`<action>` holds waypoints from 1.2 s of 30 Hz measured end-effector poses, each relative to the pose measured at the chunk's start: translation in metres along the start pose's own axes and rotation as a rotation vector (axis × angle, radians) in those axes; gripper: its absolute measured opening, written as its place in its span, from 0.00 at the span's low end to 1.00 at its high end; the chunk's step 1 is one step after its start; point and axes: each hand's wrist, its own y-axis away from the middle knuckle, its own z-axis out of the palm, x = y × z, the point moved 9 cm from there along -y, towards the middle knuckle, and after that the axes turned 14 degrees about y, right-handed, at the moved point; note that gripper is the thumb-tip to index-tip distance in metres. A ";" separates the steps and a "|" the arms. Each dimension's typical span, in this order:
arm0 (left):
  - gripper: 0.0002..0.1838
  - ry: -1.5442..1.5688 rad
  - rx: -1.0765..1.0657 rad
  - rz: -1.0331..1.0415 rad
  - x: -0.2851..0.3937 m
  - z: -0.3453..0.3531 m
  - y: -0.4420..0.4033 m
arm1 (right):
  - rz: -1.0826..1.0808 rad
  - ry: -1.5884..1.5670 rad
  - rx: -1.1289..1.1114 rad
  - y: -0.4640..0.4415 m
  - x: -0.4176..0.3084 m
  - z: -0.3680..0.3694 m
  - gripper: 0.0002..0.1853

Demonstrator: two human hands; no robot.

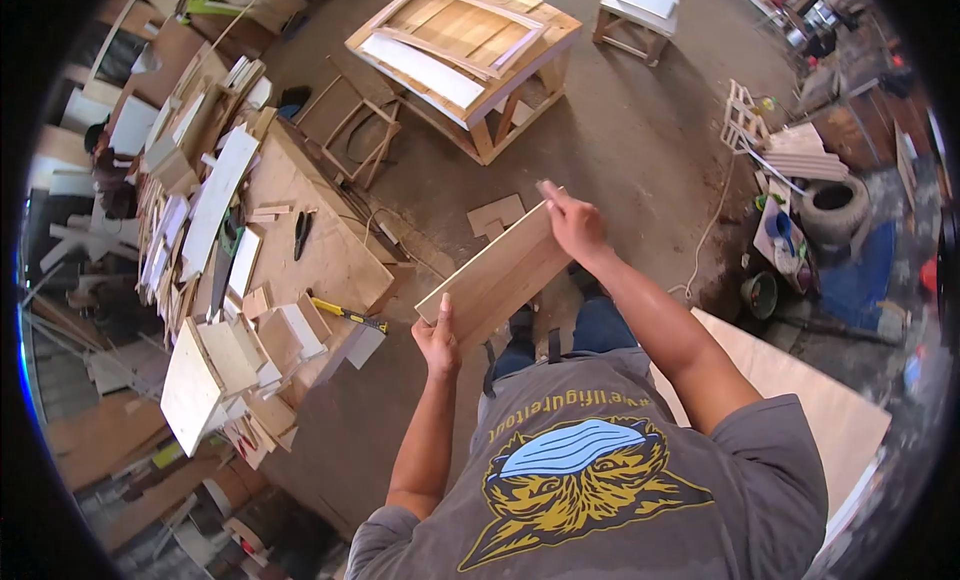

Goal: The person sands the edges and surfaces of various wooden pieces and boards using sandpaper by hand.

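Observation:
A flat wooden board [510, 272] is held up in front of my body, slanting from lower left to upper right. My left hand [438, 338] grips its lower left end, with the thumb on the near face. At the other end my right hand [574, 223] is closed around the upper right edge. Below and beyond the board, a few small wood pieces [495, 216] lie on the floor. Left of my left hand, a yellow utility knife [348, 315] rests on the cluttered workbench [320, 230].
The workbench carries stacked offcuts, dark pliers [301, 235] and a hand saw [222, 270]. A wooden table [560, 30] with a frame on it stands ahead, a stool [635, 25] beyond. On the right are a tyre [835, 208], a cord [712, 242] and a large panel [800, 390].

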 end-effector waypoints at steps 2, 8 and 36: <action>0.15 -0.028 0.045 0.057 0.001 0.016 0.004 | 0.101 0.018 -0.058 -0.023 0.023 0.014 0.22; 0.13 0.154 0.323 0.084 -0.016 0.060 0.035 | -0.461 -0.269 -0.180 -0.044 -0.034 -0.023 0.20; 0.14 0.057 0.821 0.524 -0.025 0.117 0.258 | -1.150 -0.610 -0.398 0.089 -0.118 -0.124 0.19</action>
